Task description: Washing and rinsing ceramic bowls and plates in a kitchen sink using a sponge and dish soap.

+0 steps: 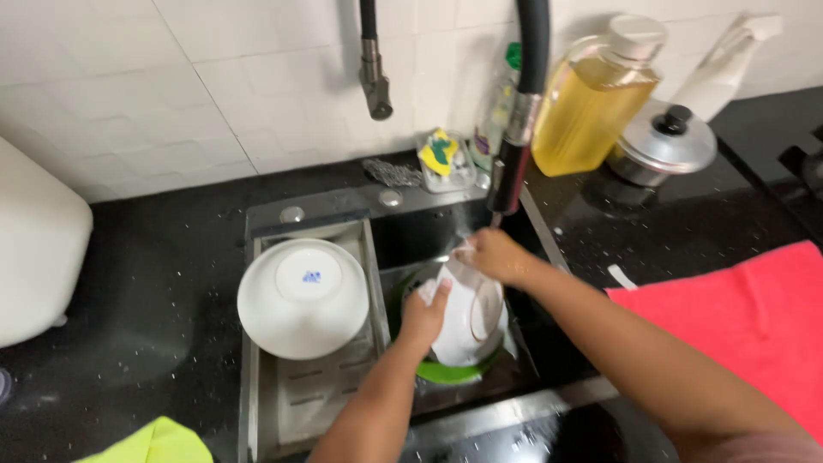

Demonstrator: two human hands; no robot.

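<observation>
Both hands are down in the sink [531, 231], under the black faucet [514, 163], and water is running onto a white bowl [467, 321] held tilted on its side above a green dish [446, 373]. The left hand [424, 317] cups the bowl's outer wall, fingers curled on it; the right hand [493, 255] pinches the upper rim, fingers closed. Wet glazed ceramic like this looks slippery, stiff and breakable, with some heft, so rim and wall together seem the safest hold. Just left, another white bowl [302, 297] sits upside down on the drain tray [300, 394].
</observation>
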